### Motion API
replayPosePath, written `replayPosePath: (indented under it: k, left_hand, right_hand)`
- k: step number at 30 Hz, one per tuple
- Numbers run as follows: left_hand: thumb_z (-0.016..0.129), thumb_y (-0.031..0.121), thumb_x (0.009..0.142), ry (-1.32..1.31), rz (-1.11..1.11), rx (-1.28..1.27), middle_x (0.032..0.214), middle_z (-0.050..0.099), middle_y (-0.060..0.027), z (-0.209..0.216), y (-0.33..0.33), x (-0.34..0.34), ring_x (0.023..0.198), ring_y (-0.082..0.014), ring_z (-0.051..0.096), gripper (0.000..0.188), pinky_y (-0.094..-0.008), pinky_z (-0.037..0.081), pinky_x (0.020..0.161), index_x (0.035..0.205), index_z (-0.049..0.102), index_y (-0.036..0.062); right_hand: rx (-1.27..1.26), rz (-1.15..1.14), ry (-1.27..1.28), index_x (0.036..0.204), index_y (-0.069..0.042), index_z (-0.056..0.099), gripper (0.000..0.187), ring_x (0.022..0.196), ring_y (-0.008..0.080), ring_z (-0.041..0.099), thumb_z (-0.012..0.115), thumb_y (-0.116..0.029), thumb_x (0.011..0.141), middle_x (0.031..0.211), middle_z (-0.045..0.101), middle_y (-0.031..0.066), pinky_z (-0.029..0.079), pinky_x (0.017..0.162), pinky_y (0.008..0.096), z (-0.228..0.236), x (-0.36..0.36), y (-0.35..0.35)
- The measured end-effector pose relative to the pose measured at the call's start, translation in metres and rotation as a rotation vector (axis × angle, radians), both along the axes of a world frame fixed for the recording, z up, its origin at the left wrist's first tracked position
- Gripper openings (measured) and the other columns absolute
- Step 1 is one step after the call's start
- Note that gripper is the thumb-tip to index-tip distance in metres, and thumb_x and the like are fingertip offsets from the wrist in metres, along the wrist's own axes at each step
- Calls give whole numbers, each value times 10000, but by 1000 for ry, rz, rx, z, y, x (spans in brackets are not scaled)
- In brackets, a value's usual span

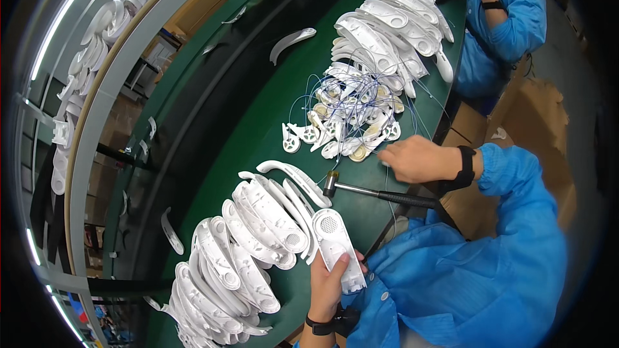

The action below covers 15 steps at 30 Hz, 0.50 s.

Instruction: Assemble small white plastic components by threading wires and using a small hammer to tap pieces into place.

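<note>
In my left hand (327, 287) I hold a long white plastic shell (334, 245) with a round perforated grille at its upper end. The thumb lies across the shell's lower part. My right hand (416, 160) is closed in a pinch at the edge of a tangled heap of white parts with blue and white wires (354, 106). A thin wire appears to run into its fingertips, which are partly hidden. Just below that hand lies a small mallet (351, 188) with a yellow-tipped head, a metal shaft and a black grip.
A row of stacked white shells (225, 264) fills the near left of the green table (258, 135). More shells (393, 22) stand at the far end. Single curved pieces (291, 44) lie on the dark belt. A co-worker's blue sleeve (519, 32) is at the far right, above cardboard (525, 113).
</note>
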<state>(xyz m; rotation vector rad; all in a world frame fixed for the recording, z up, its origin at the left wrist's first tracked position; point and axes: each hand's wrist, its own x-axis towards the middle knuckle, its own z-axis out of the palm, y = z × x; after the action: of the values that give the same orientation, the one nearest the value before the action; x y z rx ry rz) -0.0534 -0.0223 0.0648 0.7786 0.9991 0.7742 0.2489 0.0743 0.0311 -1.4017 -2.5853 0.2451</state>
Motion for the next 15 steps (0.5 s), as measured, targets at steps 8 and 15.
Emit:
replayPosePath:
  k: [8, 15]
  left_hand:
    - [566, 91, 929, -56, 125, 69, 894, 649, -191, 11, 8, -13, 697, -261, 672, 291, -340, 560, 590, 1157, 451, -50]
    - [589, 189, 895, 75, 229, 253, 798, 630, -189, 33, 15, -13, 596, -275, 638, 349, -341, 537, 557, 1080, 484, -87]
  right_hand:
    - [105, -160, 432, 1119, 5, 593, 277, 834, 337, 663, 640, -91, 864, 978, 658, 197, 524, 724, 371, 110, 57, -17]
    - [310, -8, 725, 1047, -34, 640, 242, 950, 180, 576, 685, -184, 862, 1086, 599, 123, 447, 824, 302, 193, 83, -56]
